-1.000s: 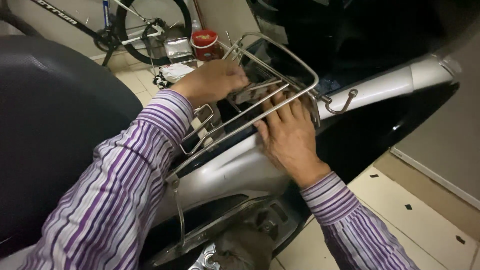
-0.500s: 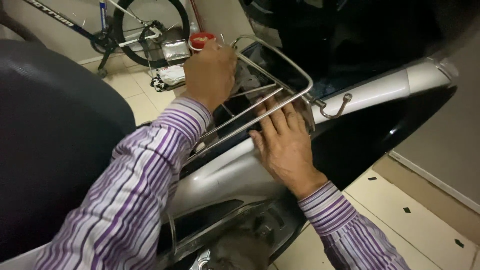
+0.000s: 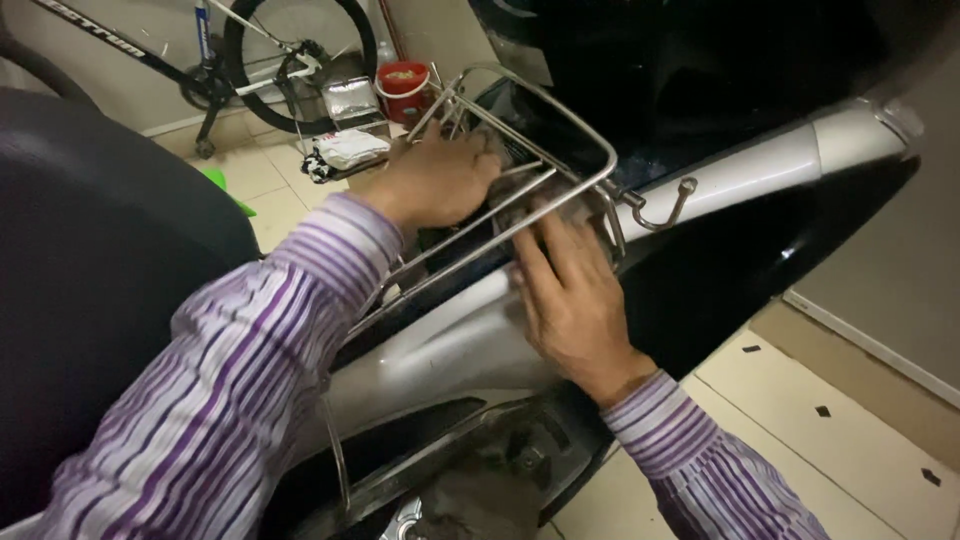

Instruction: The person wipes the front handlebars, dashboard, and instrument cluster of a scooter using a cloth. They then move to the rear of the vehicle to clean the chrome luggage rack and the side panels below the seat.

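A chrome wire rear rack (image 3: 570,125) sits on the tail of a silver and black scooter (image 3: 470,340). My left hand (image 3: 435,180) lies over the rack's inner bars, fingers curled down among them. My right hand (image 3: 570,295) presses flat against the silver side panel just below the rack's near rail, fingertips tucked under the rail. Both arms wear purple striped sleeves. What the fingers touch under the bars is hidden. A small metal hook (image 3: 665,205) sticks out from the rack's right side.
The scooter's dark seat (image 3: 90,260) fills the left. A bicycle (image 3: 270,50) stands at the back wall beside a red bucket (image 3: 403,88) and a white cloth bundle (image 3: 345,150). Pale floor tiles (image 3: 830,430) lie at the lower right, next to a wall.
My left hand slid along the rack, first toward its far end, then back onto the inner bars. My right hand stayed on the side panel under the rail.
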